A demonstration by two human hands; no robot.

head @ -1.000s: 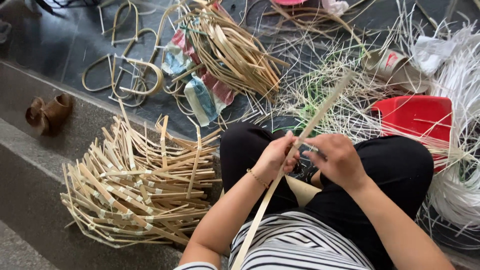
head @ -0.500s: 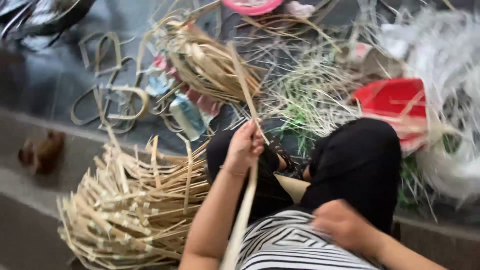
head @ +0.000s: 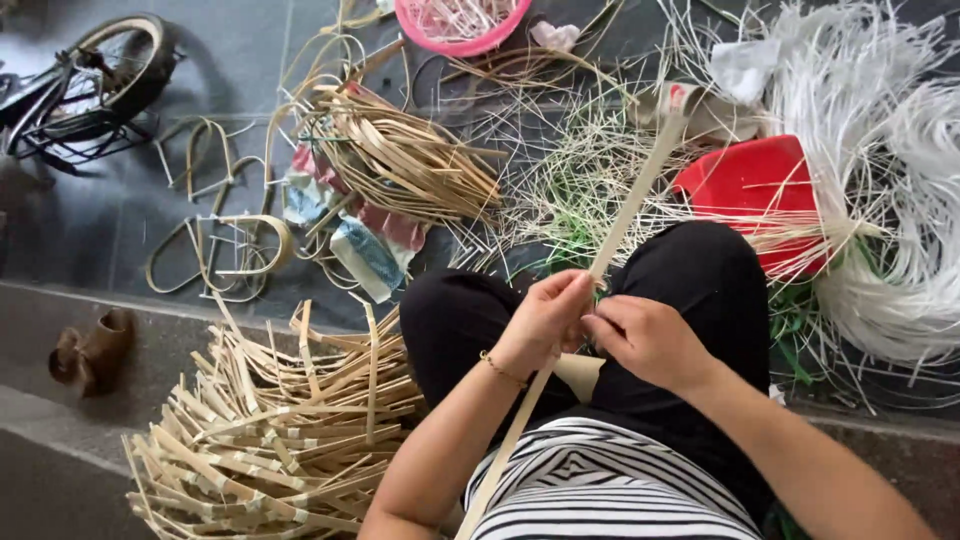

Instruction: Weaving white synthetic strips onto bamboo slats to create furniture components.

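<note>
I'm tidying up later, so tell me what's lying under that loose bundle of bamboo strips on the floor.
Under the bundle of bamboo strips lie crumpled wrappers, red, white and blue, poking out at its lower left. How far they run beneath, or whether anything else lies there, is covered by the strips.

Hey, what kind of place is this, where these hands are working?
Probably an informal bamboo-weaving spot on a paved floor, not a factory. Both hands, left hand and right hand, work a bamboo strip; beside them lie a pile of cut bamboo pieces and pale shavings.
</note>
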